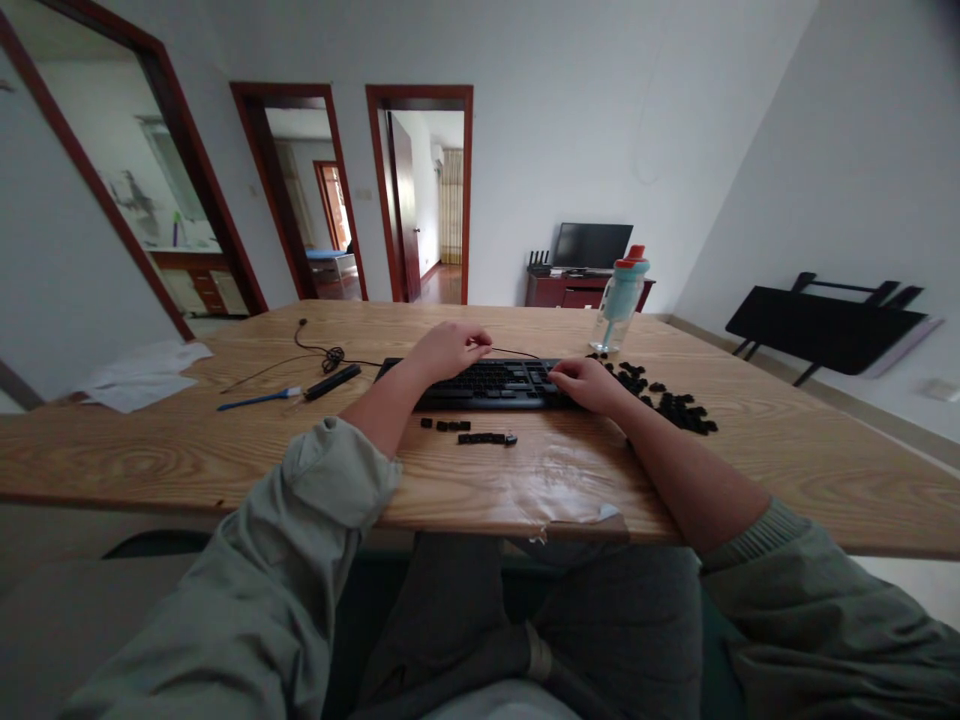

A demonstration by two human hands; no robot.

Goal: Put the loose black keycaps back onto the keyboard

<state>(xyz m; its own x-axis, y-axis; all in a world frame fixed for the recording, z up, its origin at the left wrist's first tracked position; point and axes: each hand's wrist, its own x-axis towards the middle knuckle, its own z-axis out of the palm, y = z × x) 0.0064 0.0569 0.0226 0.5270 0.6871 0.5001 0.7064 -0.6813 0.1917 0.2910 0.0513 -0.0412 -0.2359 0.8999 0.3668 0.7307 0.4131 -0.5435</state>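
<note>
A black computer keyboard (491, 385) lies on the wooden table, with many key positions showing along its middle. Over its left part, my left hand (454, 350) hovers near the back edge, thumb and fingers pinched together; whatever is between them is too small to make out. My right hand (585, 382) rests at the keyboard's right end, thumb and forefinger pressed together over the number-pad side, and their tips hide what they grip. In front of the keyboard sits a short row of black keycaps (484, 438). Several more keycaps (679, 410) form a loose pile to the right.
A clear bottle with a teal and orange lid (630, 268) stands behind the keycap pile. To the left lie a blue-handled brush (259, 399), a black stick-like tool (332, 382), a coiled cable (332, 357) and white paper (146, 375). Clear tape (559, 490) covers the table's front edge.
</note>
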